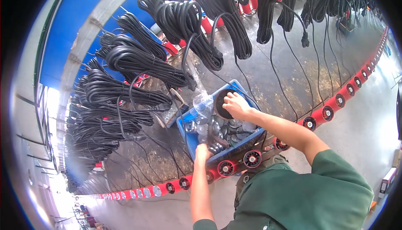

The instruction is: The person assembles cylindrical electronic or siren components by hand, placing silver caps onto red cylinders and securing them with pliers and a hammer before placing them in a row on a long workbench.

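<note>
A green cloth shirt [284, 196] lies nearest, then a row of smooth red cylinders [252, 158] with round black faces. The left hand [202, 151] is curled at the blue bin [191, 140]'s near side; whether it grips anything, I cannot tell. Inside lie thin, shiny discs [235, 123], probably light, stiff and slippery, best pinched by their edges. The right hand [236, 105] bends its fingers over a dark round container [221, 105] in the bin, its hold unclear; that looks rigid, easiest taken by the rim. Beyond hang thick, rubbery black cable coils [180, 24].
</note>
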`<state>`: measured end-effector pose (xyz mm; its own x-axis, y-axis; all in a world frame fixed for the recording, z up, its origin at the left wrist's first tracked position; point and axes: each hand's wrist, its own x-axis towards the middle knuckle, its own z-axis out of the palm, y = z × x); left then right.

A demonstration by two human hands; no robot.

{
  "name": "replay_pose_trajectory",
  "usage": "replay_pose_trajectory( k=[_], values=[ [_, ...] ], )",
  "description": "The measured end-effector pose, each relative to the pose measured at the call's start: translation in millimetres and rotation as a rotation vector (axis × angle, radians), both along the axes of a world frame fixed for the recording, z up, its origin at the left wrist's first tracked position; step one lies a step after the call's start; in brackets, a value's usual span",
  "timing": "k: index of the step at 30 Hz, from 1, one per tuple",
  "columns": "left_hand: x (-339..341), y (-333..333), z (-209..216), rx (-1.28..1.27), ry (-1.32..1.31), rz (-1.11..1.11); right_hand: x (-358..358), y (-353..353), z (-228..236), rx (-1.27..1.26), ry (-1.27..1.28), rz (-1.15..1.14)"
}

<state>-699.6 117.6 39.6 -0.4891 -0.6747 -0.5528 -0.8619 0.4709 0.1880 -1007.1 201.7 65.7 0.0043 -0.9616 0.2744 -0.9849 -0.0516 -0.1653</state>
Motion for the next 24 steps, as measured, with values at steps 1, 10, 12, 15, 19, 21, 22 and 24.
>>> replay_pose_trajectory(
  k=[1, 10, 12, 15, 19, 21, 22, 24],
  values=[
    [9, -5, -3, -0.017, -0.018, -0.097, -2, -13, 1, 0.006, 0.04, 0.039],
    [18, -2, -37, -0.173, 0.015, 0.47, 12, -38, 4, 0.016, -0.048, 0.18],
    [16, 4, -27, -0.119, 0.021, 0.522, 23, -32, 21, -0.073, -0.143, 0.094],
    [1, 10, -9, -0.14, 0.058, 0.653, 24, -23, 33, -0.143, -0.26, 0.067],
    [-3, 13, -4, -0.137, 0.078, 0.768, 30, -5, 57, -0.141, -0.427, 0.043],
    [0, 14, -1, -0.146, 0.048, 0.759, 35, 3, 62, -0.122, -0.513, 0.033],
    [4, 18, -1, -0.121, 0.027, 0.764, 36, 9, 60, -0.151, -0.561, 0.044],
    [0, 22, 13, -0.135, 0.106, 0.662, 25, 22, 57, -0.188, -0.606, 0.007]
  ],
)
